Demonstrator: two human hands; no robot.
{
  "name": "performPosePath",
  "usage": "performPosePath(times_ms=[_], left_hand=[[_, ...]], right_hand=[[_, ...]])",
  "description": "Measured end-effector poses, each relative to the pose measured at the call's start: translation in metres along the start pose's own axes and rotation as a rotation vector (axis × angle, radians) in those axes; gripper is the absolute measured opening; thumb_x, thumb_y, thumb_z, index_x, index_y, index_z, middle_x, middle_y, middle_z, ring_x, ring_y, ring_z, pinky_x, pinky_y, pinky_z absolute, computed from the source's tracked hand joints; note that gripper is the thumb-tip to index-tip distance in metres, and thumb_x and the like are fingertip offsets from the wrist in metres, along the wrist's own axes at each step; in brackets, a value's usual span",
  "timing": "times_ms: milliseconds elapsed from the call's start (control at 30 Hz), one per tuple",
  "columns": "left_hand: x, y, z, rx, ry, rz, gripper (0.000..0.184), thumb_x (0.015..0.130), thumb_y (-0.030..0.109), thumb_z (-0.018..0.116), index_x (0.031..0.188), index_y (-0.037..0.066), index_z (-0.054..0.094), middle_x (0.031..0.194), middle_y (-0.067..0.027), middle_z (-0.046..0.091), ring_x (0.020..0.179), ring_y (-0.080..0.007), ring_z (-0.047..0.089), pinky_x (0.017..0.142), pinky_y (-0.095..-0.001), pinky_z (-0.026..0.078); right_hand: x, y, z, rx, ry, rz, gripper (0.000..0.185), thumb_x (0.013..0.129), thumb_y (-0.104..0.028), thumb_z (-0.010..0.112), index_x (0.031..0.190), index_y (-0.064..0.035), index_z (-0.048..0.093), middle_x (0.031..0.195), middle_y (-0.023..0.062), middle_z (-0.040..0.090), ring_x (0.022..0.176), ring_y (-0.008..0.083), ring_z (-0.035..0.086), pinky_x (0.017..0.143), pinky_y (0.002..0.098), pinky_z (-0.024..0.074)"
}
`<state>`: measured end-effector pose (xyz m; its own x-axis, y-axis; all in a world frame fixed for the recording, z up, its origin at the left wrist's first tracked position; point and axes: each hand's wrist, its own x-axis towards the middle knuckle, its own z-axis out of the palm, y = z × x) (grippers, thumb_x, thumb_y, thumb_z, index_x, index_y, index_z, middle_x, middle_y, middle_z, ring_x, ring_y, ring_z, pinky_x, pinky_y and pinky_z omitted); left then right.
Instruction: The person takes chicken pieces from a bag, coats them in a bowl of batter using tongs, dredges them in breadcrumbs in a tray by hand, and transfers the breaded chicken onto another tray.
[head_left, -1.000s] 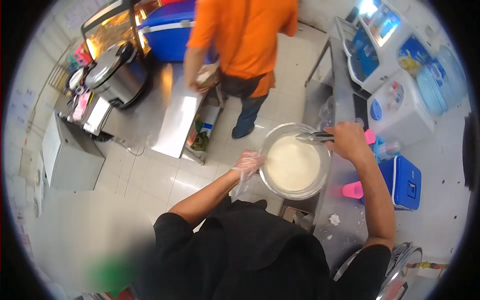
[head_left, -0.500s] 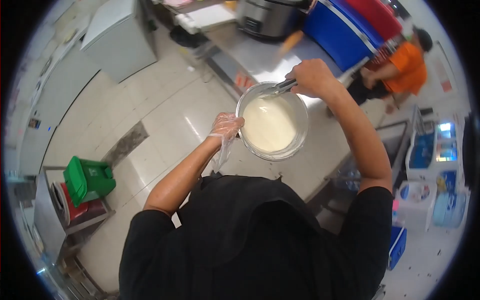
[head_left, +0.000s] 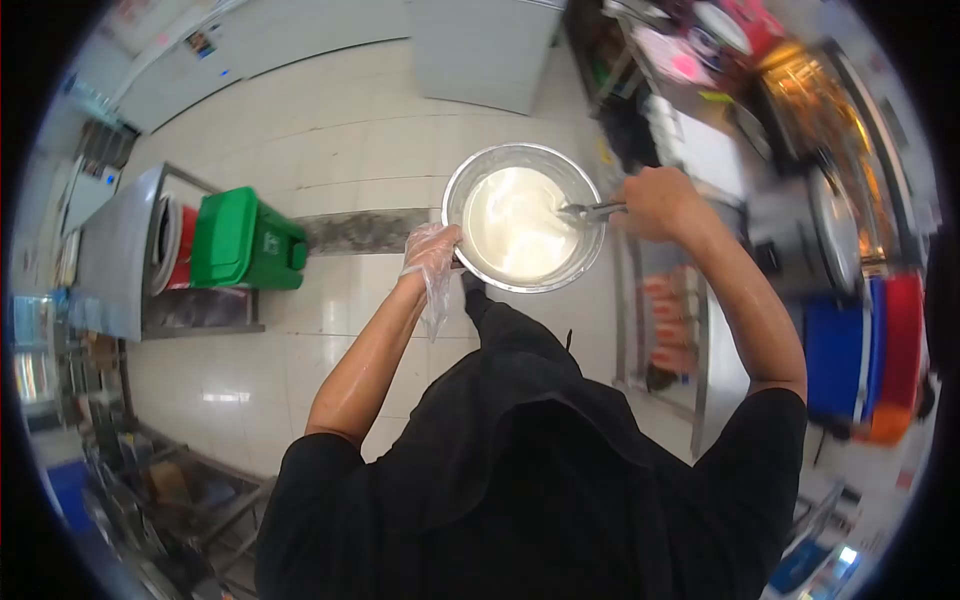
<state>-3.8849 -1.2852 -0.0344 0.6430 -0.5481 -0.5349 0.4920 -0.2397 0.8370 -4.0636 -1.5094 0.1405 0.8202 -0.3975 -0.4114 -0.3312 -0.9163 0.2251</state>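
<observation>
My left hand [head_left: 432,250], in a clear plastic glove, is closed on the left rim of a round metal bowl [head_left: 452,185]. A smooth, pale cream liquid [head_left: 515,225] fills much of the bowl. My bare right hand [head_left: 660,205] is closed around a slim metal utensil [head_left: 598,210] at the bowl's right side. The utensil's far end dips into the liquid, so its shape is partly hidden. The bowl is held up over the tiled floor, in front of my black apron.
A green lidded bin [head_left: 225,240] stands left beside a metal table [head_left: 120,250]. To the right, a steel counter [head_left: 712,370] carries a large cooker [head_left: 790,235] near blue [head_left: 835,350] and red containers [head_left: 902,340]. A pale cabinet [head_left: 480,60] stands ahead.
My body has turned left, carrying the bowl off the counter's side and over open floor. The utensil has shifted from the bowl's far edge to its right side. Both hands keep their grip.
</observation>
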Motion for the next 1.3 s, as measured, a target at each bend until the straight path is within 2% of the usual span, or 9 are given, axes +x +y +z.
performPosePath(times_ms=[233, 333, 433, 633, 800, 833, 967, 1100, 1300], left_hand=[[0.114, 0.129, -0.171, -0.162, 0.293, 0.165, 0.018, 0.074, 0.013, 0.063, 0.074, -0.005, 0.062, 0.072, -0.0103, 0.063, 0.061, -0.0199, 0.063, 0.059, -0.0348, 0.055], [0.125, 0.167, -0.252, -0.208, 0.415, 0.144, 0.02, 0.075, 0.014, 0.064, 0.078, -0.006, 0.063, 0.075, -0.012, 0.065, 0.064, -0.0208, 0.066, 0.061, -0.0345, 0.057], [0.166, 0.187, -0.33, -0.241, 0.483, 0.143, 0.023, 0.075, 0.015, 0.064, 0.082, -0.007, 0.064, 0.079, -0.0137, 0.066, 0.067, -0.0218, 0.067, 0.063, -0.0341, 0.058], [0.263, 0.244, -0.459, -0.327, 0.501, 0.145, 0.023, 0.075, 0.015, 0.063, 0.084, -0.007, 0.064, 0.079, -0.0131, 0.065, 0.069, -0.0219, 0.067, 0.064, -0.0343, 0.058], [0.354, 0.315, -0.558, -0.36, 0.483, 0.099, 0.022, 0.074, 0.014, 0.062, 0.085, -0.006, 0.063, 0.078, -0.0121, 0.064, 0.068, -0.0221, 0.066, 0.068, -0.0353, 0.057], [0.375, 0.328, -0.577, -0.286, 0.496, 0.117, 0.022, 0.075, 0.016, 0.062, 0.079, -0.005, 0.063, 0.074, -0.0116, 0.064, 0.065, -0.0211, 0.065, 0.064, -0.035, 0.057], [0.453, 0.386, -0.645, -0.259, 0.554, 0.148, 0.025, 0.075, 0.02, 0.062, 0.07, -0.004, 0.061, 0.067, -0.0114, 0.062, 0.06, -0.0193, 0.063, 0.059, -0.0354, 0.054], [0.528, 0.449, -0.735, -0.086, 0.652, 0.075, 0.027, 0.075, 0.021, 0.06, 0.072, -0.006, 0.061, 0.067, -0.012, 0.063, 0.061, -0.0206, 0.064, 0.062, -0.0345, 0.055], [0.655, 0.524, -0.874, -0.256, 0.741, 0.166, 0.026, 0.074, 0.019, 0.06, 0.073, -0.006, 0.063, 0.07, -0.0127, 0.064, 0.061, -0.0208, 0.064, 0.061, -0.0344, 0.054]], right_hand=[[0.222, -0.113, -0.151, -0.013, 0.022, -0.318, 0.034, 0.084, -0.036, 0.06, 0.09, -0.0057, 0.072, 0.086, 0.0173, 0.07, 0.086, 0.0355, 0.067, 0.077, 0.0452, 0.0531], [0.279, -0.199, -0.212, -0.055, 0.291, -0.471, 0.033, 0.081, -0.034, 0.068, 0.109, -0.0167, 0.068, 0.08, 0.0132, 0.068, 0.076, 0.0326, 0.066, 0.066, 0.0443, 0.0519], [0.353, -0.275, -0.272, -0.087, 0.466, -0.495, 0.028, 0.079, -0.033, 0.07, 0.099, -0.0137, 0.071, 0.079, 0.014, 0.068, 0.075, 0.0317, 0.067, 0.064, 0.0435, 0.0526], [0.545, -0.415, -0.41, -0.344, 0.476, -0.524, 0.022, 0.075, -0.032, 0.072, 0.078, -0.0095, 0.073, 0.08, 0.013, 0.071, 0.078, 0.0298, 0.069, 0.067, 0.041, 0.0546], [0.701, -0.508, -0.517, -0.481, 0.285, -0.535, 0.024, 0.073, -0.032, 0.075, 0.088, -0.0134, 0.076, 0.086, 0.0075, 0.073, 0.083, 0.026, 0.069, 0.068, 0.0375, 0.0542], [0.729, -0.525, -0.533, -0.496, 0.224, -0.561, 0.027, 0.072, -0.035, 0.077, 0.088, -0.0134, 0.076, 0.086, 0.0066, 0.073, 0.084, 0.0254, 0.069, 0.069, 0.0369, 0.0542], [0.828, -0.606, -0.588, -0.542, 0.216, -0.704, 0.031, 0.068, -0.036, 0.08, 0.089, -0.0134, 0.076, 0.085, 0.0049, 0.073, 0.084, 0.0241, 0.069, 0.07, 0.0369, 0.054], [0.945, -0.68, -0.645, -0.631, 0.322, -0.847, 0.033, 0.067, -0.04, 0.08, 0.083, -0.0107, 0.076, 0.084, 0.0073, 0.073, 0.081, 0.0264, 0.069, 0.069, 0.0379, 0.0546], [1.123, -0.789, -0.748, -0.706, 0.332, -0.917, 0.034, 0.067, -0.04, 0.08, 0.084, -0.0108, 0.077, 0.082, 0.0064, 0.073, 0.081, 0.0251, 0.069, 0.068, 0.0385, 0.0538]])
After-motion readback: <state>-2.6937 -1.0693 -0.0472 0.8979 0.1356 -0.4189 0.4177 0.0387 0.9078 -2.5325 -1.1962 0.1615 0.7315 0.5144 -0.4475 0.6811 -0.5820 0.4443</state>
